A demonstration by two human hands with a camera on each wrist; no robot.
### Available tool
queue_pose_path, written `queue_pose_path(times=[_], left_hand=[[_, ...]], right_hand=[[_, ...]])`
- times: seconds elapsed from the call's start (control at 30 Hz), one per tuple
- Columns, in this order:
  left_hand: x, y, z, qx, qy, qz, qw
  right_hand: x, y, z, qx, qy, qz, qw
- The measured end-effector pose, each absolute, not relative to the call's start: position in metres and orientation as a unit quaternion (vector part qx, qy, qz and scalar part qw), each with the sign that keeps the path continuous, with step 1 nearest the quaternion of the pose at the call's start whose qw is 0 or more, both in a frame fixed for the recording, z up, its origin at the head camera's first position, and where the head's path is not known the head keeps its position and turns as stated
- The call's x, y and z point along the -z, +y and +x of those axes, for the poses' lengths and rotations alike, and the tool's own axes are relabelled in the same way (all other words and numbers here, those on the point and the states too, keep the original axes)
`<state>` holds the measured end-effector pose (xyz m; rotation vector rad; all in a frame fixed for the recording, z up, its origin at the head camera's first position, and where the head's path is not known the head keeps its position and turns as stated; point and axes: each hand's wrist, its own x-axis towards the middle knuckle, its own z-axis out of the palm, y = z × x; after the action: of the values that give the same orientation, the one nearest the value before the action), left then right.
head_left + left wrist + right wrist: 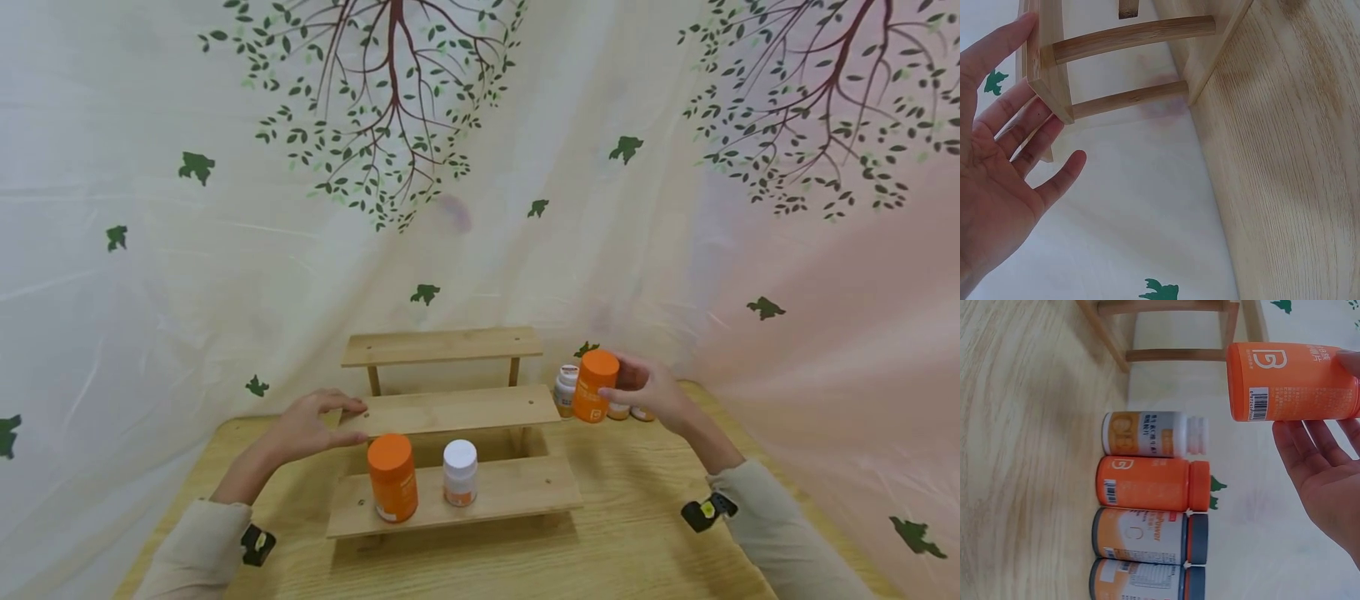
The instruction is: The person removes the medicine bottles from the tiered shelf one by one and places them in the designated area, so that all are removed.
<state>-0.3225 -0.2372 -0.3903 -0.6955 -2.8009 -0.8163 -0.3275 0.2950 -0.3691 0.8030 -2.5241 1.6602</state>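
A three-tier wooden shelf (pixel 457 411) stands on a wooden table (pixel 645 533). My left hand (pixel 311 425) touches the left end of the middle tier with straight fingers (pixel 1004 125); the shelf's end (pixel 1047 69) shows in the left wrist view. To the right of the shelf, my right hand (pixel 652 392) grips a tall orange bottle (pixel 594 386) with an orange cap. In the right wrist view this bottle (pixel 1291 381) sits between thumb and fingers (pixel 1316 450). The lowest tier carries another orange bottle (pixel 392 477) and a small white-capped bottle (pixel 460 472).
Several more bottles stand in a row on the table behind my right hand: a white-capped one (pixel 1150 433), an orange one (pixel 1150 483) and two with dark caps (pixel 1147 534). A tree-patterned sheet (pixel 480 167) hangs close behind the table. The top tier (pixel 442 344) is bare.
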Motion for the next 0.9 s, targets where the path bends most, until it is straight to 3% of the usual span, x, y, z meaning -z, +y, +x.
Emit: queue_pose_path(times=[0.57,0.9], left_hand=[[0.390,-0.240,-0.326,0.280,-0.928,-0.236,0.070],[0.390,-0.239,-0.324,0.281,-0.927,-0.238,0.070]], right_hand=[[0.403,0.299,-0.347,-0.532,-0.806,0.259,-0.004],[0.425,0.300,-0.356,-0.521,-0.827,0.213,-0.009]])
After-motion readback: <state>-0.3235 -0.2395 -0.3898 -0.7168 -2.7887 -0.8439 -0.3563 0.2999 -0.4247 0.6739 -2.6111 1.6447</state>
